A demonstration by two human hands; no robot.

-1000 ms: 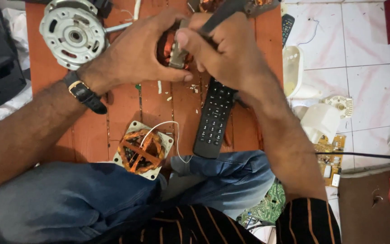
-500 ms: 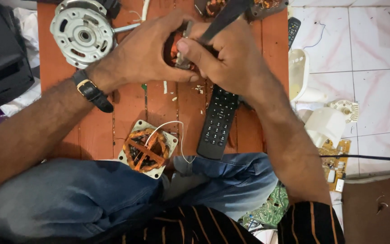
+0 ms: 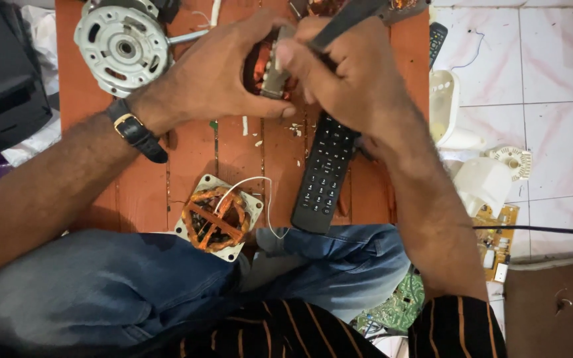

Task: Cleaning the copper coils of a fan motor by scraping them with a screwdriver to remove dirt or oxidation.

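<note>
1. Reddish wooden tabletop (image 3: pixel 187 166) beside white floor tiles is where we work, seated.
2. Our left hand (image 3: pixel 217 73) is clamped around a small copper-wound stator (image 3: pixel 266 66), held above the boards.
3. Our right hand (image 3: pixel 346 73) grips a dark tool (image 3: pixel 343 20), tip at the windings.
4. Below the grip lie a black remote (image 3: pixel 323 172) and a second stator (image 3: pixel 217 217); a white motor housing (image 3: pixel 122 46) sits beyond our left hand.
5. Windings remain in place, so we judge most stripping undone.

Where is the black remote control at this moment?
In the head view, the black remote control lies on the orange wooden board, just below the right hand and to the right of the copper-wound stator.
</note>
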